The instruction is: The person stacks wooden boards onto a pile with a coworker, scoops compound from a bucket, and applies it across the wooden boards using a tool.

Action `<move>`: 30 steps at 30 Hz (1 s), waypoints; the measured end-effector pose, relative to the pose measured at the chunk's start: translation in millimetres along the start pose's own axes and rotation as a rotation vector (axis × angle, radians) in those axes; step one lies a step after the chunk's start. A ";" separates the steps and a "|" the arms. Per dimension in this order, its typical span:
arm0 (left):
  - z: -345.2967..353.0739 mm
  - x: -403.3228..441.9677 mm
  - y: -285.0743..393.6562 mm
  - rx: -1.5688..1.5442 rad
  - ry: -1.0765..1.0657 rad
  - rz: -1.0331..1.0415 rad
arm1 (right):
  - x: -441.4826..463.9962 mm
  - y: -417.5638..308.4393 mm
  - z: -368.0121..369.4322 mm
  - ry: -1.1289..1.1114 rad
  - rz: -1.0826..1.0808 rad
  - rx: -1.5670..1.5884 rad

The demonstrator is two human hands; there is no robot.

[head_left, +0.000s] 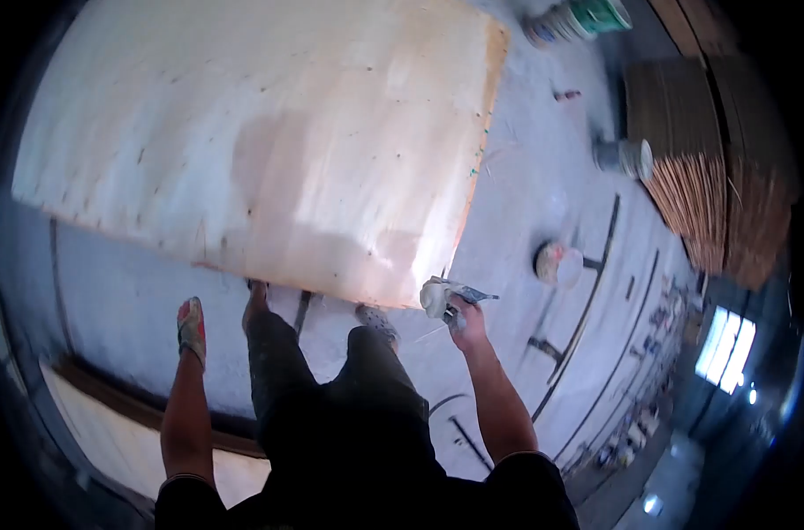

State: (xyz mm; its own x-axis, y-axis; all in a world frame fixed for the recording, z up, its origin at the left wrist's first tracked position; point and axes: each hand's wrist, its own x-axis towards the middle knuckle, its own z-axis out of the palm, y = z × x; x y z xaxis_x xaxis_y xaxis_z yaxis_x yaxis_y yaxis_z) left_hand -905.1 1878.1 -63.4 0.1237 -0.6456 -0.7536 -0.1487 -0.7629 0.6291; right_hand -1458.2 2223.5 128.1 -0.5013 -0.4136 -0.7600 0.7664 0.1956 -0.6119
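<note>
The right hand [466,322] holds a scraper [474,292] — grey, heaped with whitish paste [434,299].

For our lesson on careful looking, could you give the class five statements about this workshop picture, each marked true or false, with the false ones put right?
1. The right hand holds a flat tool with pale paste on it. True.
2. The left hand is pressed flat on the middle of the large board. False: it is apart from the board, out past its near edge.
3. A pale shoe shows beside the board's near edge. True.
4. The stacked brown sheets are on the person's left. False: they are on the right.
5. The board is round. False: it has straight edges and corners.
</note>
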 end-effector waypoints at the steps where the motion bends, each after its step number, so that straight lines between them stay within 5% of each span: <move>1: -10.1 61.6 9.3 -0.557 -0.143 -0.427 | -2.5 7.2 24.7 0.111 -0.009 -0.040; 2: -16.2 114.1 20.3 -1.124 -0.244 -0.864 | -1.4 12.4 48.7 0.212 -0.011 -0.090; 3: 3.8 153.9 48.6 -0.987 -0.289 -0.778 | 14.1 19.9 70.3 0.185 -0.112 -0.218; 5: 69.7 182.2 126.4 0.459 -0.139 0.095 | 42.5 35.1 113.8 0.169 -0.326 -0.473; 8: 148.1 205.2 255.2 1.406 0.023 0.521 | 117.2 12.0 218.0 0.108 -0.267 -0.270; 11: 214.4 245.4 330.4 1.528 0.136 0.685 | 226.1 -3.8 301.6 0.067 -0.319 -0.178; 14: 251.6 282.7 332.6 1.644 0.057 0.346 | 347.5 -15.4 374.5 0.090 -0.413 -0.129; 16: 253.9 310.3 319.8 1.869 -0.119 0.433 | 414.0 -21.8 414.4 -0.053 -0.382 0.246; 17: 250.3 311.3 309.5 1.705 -0.032 0.434 | 452.7 -17.6 418.4 -0.094 -0.334 0.374; 19: 245.8 308.7 303.6 1.535 0.066 0.413 | 520.6 -12.9 452.2 0.179 -0.383 0.047; 22: 255.2 310.3 318.8 1.553 0.087 0.303 | 585.3 -43.5 489.3 0.659 -0.783 -1.082; 24: 251.0 309.7 315.9 1.501 0.065 0.304 | 594.8 -49.2 492.4 0.511 -1.039 -1.479; 28: 250.2 315.2 310.6 1.623 0.031 0.272 | 528.0 -10.8 452.1 0.093 -1.055 -1.576; 30: 252.6 305.5 319.7 1.632 0.023 0.238 | 470.7 35.2 427.2 -0.127 -1.288 -1.380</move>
State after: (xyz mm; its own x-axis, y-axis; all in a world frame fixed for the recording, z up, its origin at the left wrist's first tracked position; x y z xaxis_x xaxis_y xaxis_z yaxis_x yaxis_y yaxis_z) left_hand -1162.8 1445.6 -140.6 -0.0405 -0.7471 -0.6635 -0.9741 0.1773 -0.1401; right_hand -1495.5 1655.8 -157.6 -0.3504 -0.9102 0.2208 -0.8474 0.2076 -0.4888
